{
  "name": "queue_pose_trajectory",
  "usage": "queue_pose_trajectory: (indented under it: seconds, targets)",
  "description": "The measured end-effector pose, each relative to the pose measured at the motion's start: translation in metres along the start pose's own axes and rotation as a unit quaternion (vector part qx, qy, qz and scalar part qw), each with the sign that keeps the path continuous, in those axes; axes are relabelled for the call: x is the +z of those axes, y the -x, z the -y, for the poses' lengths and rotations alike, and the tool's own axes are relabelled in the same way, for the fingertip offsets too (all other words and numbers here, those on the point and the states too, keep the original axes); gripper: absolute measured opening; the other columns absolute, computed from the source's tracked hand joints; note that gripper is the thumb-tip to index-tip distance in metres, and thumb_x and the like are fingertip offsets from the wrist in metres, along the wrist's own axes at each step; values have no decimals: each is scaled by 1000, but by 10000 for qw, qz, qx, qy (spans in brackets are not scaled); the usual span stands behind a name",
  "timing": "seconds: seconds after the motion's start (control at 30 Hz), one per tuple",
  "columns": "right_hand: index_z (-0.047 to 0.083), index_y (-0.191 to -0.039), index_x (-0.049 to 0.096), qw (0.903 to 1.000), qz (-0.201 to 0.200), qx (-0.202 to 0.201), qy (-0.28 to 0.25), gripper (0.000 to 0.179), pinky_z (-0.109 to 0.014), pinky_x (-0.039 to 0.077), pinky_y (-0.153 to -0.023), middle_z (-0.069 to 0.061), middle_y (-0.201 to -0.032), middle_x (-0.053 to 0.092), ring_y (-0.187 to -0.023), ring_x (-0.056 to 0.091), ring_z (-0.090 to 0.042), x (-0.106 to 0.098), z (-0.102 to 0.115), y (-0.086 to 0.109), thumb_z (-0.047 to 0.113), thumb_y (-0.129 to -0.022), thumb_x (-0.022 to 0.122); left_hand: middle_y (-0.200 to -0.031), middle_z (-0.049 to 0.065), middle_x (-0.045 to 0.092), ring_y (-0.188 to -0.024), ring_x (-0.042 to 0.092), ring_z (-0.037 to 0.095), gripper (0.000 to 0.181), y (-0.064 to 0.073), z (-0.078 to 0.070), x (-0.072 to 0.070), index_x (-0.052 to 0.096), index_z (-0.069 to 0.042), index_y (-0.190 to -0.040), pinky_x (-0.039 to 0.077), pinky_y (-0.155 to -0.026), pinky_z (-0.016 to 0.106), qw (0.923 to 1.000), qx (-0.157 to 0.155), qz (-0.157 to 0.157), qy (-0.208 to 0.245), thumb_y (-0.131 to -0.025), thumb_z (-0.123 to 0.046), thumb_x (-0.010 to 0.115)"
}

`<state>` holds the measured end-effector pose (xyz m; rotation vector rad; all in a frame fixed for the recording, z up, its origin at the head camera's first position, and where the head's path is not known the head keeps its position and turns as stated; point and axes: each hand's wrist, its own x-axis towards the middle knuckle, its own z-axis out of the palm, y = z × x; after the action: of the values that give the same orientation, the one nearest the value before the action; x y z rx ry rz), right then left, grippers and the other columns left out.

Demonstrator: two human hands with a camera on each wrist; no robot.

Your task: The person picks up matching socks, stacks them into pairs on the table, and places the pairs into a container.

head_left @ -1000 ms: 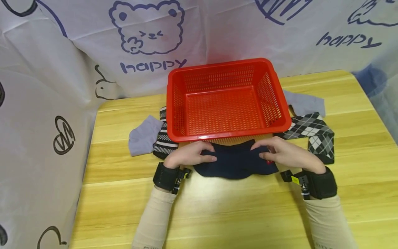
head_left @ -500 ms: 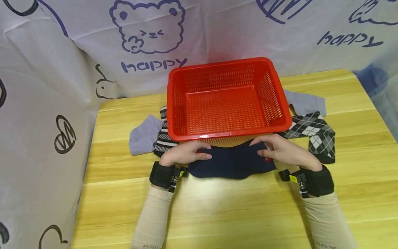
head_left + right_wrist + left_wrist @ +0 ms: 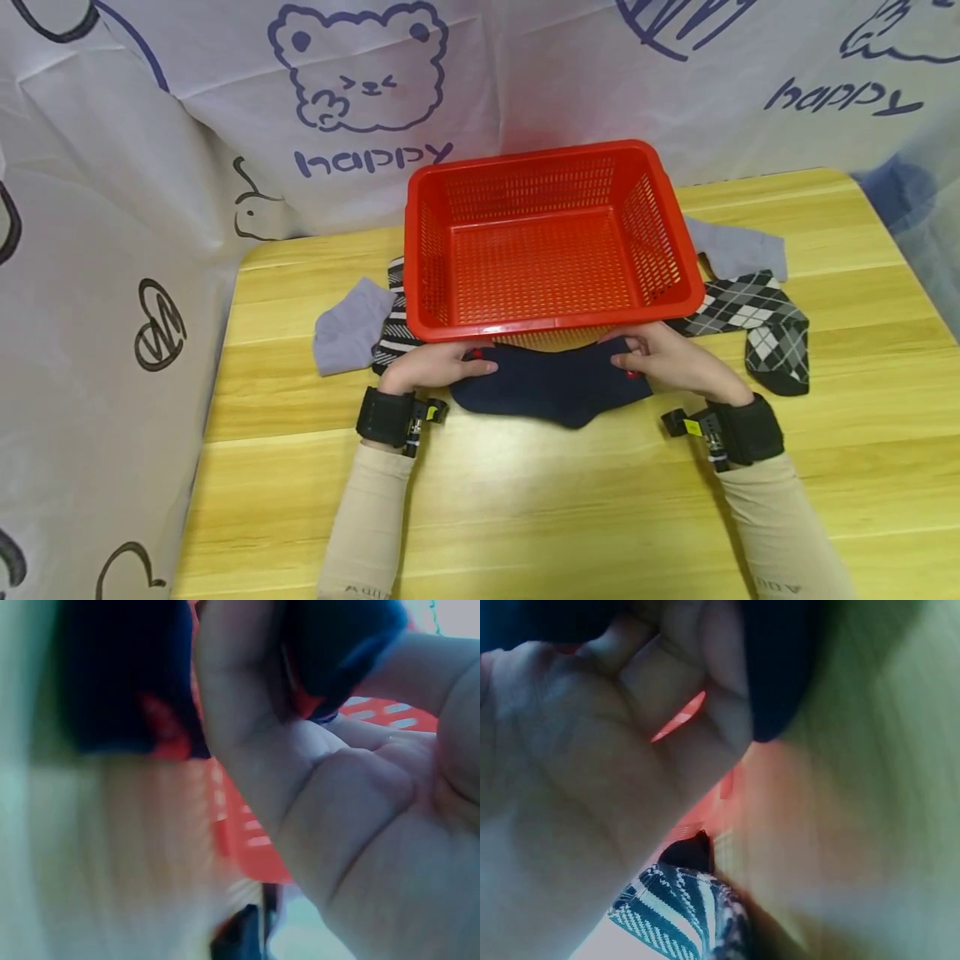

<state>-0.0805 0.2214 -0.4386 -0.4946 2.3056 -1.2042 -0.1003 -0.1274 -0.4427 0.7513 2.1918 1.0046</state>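
Beside the red basket [image 3: 557, 323], your left hand [image 3: 427, 367] and right hand [image 3: 678, 358] are pinching opposite ends of the navy sock [image 3: 555, 385], which is looking light, limp and best held there.

Beige sleeves [image 3: 367, 521] end near black wristbands [image 3: 386, 417] bearing yellow-marked devices [image 3: 710, 432].

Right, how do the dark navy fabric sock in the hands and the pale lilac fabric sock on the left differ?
The navy sock is dark with red patches; the lilac sock is pale, with none visible.
The navy sock looks longer than the lilac sock.
The left hand and right hand hold the navy sock; the lilac sock lies unheld on the yellow wood-grained table.
Both are soft-looking, mostly single-coloured fabric.
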Motion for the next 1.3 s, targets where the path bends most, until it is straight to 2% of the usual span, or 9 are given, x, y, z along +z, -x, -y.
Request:
queue_pose_trajectory:
  seconds: [0.23, 0.37, 0.47, 0.6, 0.7, 0.8, 0.97, 1.13, 1.3]
  targets:
    - [-7, -133, 52, 9997, 191, 127, 101, 41, -26, 47, -64, -21, -107, 64, -67, 57, -12, 3, -8, -3, 0, -93, 58, -157, 10, 34, -142, 40, 29, 62, -2, 1, 1, 31, -12, -154, 35, -115, 47, 10000, 40, 72, -6, -98, -19, 58]
    - [-9, -127, 55, 9990, 404, 163, 103, 36, -25, 46, -64, -14, -88, 64, -65, 57, -10, 0, -8, -2, -2, -92, 58, -152, 11, 42, -137, 46, 29, 56, 0, 0, -1, 37, -11, -151, 39, -112, 45, 9997, -72, 188, -166, -99, -21, 57]
    - [-7, -124, 58, 9988, 487, 47, 16, 33, -23, 43, -62, -7, -74, 61, -60, 53, -7, -4, -8, 1, 0, -93, 60, -151, 10, 44, -129, 53, 28, 55, 3, 0, -3, 37, -14, -151, 53, -91, 41, 9994, -249, 246, 9, -100, -22, 56]
    - [-2, -123, 61, 9992, 351, -88, -147, 31, -24, 41, -60, -4, -69, 58, -58, 51, -8, -8, -9, 4, 6, -93, 63, -152, 10, 43, -88, 67, 24, 58, 6, 1, -5, 33, -20, -153, 53, -59, 34, 9977, -457, 254, 438, -100, -23, 56]
    - [1, -120, 62, 9998, 163, -78, -123, 28, -25, 40, -62, -4, -70, 55, -60, 50, -10, -7, -9, 3, 8, -93, 64, -152, 12, 42, -57, 59, 20, 59, 6, 2, -4, 31, -20, -154, 52, -57, 32, 9975, -449, 265, 476, -100, -22, 56]
    - [2, -104, 63, 10000, 2, 34, -21, 13, -25, 35, -61, -1, -66, 46, -57, 43, -9, -5, -9, 0, 10, -93, 64, -152, 12, 42, -51, 55, 20, 59, 5, 1, -4, 31, -20, -154, 51, -57, 31, 9979, -469, 272, 340, -100, -23, 56]
    - [3, -88, 54, 9993, -140, 351, -54, 16, -24, 33, -58, 2, -63, 40, -54, 40, -8, -3, -8, -2, 12, -92, 67, -153, 10, 39, -53, 55, 20, 62, 4, 0, -3, 29, -20, -155, 51, -58, 31, 9981, -539, 240, 166, -100, -23, 57]
    - [2, -92, 55, 9971, -138, 743, -91, 19, -26, 41, -52, -2, -65, 54, -50, 48, -10, -4, -8, 0, 15, -92, 68, -150, 10, 43, -88, 64, 24, 62, 3, 0, -2, 31, -17, -154, 50, -88, 35, 9993, -341, 70, -119, -99, -23, 58]
    - [0, -94, 58, 9958, -106, 910, -2, 21, -29, 47, -51, -9, -75, 66, -51, 54, -14, -5, -10, 1, 18, -90, 69, -147, 10, 46, -125, 55, 28, 58, 1, -4, 1, 35, -12, -151, 40, -110, 44, 9988, -250, -142, -401, -98, -22, 58]
